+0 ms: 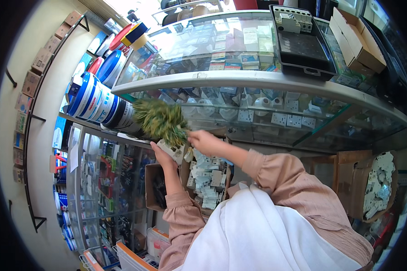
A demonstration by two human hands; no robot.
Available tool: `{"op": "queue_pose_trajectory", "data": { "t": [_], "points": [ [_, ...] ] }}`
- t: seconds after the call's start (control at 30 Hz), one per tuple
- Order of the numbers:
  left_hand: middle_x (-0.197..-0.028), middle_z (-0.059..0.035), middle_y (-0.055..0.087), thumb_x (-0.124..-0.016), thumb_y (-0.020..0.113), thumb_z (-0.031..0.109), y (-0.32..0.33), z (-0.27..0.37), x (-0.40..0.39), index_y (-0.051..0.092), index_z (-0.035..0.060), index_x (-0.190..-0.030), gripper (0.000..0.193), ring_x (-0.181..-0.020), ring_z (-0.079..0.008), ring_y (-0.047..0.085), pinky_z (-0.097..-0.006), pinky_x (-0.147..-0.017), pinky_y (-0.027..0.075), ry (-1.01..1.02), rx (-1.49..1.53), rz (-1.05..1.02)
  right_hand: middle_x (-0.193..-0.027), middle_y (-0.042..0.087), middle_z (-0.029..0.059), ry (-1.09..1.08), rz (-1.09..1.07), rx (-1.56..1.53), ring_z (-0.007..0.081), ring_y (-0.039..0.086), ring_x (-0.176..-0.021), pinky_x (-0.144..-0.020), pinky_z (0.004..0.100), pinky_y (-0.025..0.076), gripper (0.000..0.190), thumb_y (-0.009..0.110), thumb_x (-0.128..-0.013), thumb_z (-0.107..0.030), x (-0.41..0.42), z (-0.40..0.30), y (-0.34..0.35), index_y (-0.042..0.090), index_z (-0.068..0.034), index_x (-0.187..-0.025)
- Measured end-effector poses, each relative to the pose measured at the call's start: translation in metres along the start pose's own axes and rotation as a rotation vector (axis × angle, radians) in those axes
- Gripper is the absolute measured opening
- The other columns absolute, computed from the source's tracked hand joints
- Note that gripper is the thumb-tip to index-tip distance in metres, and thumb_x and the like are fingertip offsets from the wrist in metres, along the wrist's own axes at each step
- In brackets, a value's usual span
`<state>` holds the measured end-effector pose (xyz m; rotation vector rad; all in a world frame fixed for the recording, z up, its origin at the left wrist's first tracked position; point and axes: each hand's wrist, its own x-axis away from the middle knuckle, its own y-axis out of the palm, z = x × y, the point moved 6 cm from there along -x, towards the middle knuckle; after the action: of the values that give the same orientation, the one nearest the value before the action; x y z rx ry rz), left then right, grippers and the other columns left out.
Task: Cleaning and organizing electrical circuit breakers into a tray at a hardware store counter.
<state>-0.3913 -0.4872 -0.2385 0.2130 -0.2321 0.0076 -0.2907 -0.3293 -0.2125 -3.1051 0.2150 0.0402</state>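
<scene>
My right hand [203,142] grips the handle end of a green and yellow feathery duster [161,120], whose head is blurred. The duster's lower part lies over a white electrical fitting [173,151], which my left hand [164,157] holds tilted from its left side. The fitting's exact kind is partly hidden by the duster. Below both hands an open cardboard box [228,176] holds many white electrical fittings [208,179]. Beside it, left of that box, a smaller cardboard box [151,189] holds dark items.
A glass display counter [190,77] stands ahead, with a black tray [303,44] and an open carton [359,40] on top. Paint buckets [98,98] stand to the left, above a glass cabinet [76,169]. Another box of white fittings [356,189] is at the right.
</scene>
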Motion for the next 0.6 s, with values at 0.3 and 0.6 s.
{"op": "queue_pose_trajectory", "data": {
  "t": [0.3, 0.6],
  "points": [
    [-0.110, -0.0108, 0.056, -0.092, 0.034, 0.044, -0.043, -0.001, -0.028, 0.046, 0.0030, -0.118, 0.050, -0.095, -0.0253, 0.057, -0.0360, -0.078, 0.047, 0.059, 0.028, -0.020, -0.060, 0.053, 0.0135, -0.120, -0.085, 0.245, 0.0261, 0.054, -0.051, -0.051, 0.0380, 0.044, 0.047, 0.045, -0.086, -0.008, 0.049, -0.011, 0.012, 0.035, -0.009, -0.133],
    [-0.110, -0.0112, 0.056, -0.091, 0.026, 0.046, -0.025, -0.006, -0.018, 0.047, 0.0043, -0.118, 0.054, -0.096, -0.0271, 0.057, -0.0388, -0.079, 0.046, 0.028, 0.032, 0.017, -0.057, 0.056, 0.0205, 0.323, -0.121, -0.085, 0.0267, 0.053, -0.044, -0.050, 0.0406, 0.044, 0.044, 0.043, -0.086, -0.007, 0.003, 0.015, 0.008, 0.039, -0.004, -0.129]
  ]
}}
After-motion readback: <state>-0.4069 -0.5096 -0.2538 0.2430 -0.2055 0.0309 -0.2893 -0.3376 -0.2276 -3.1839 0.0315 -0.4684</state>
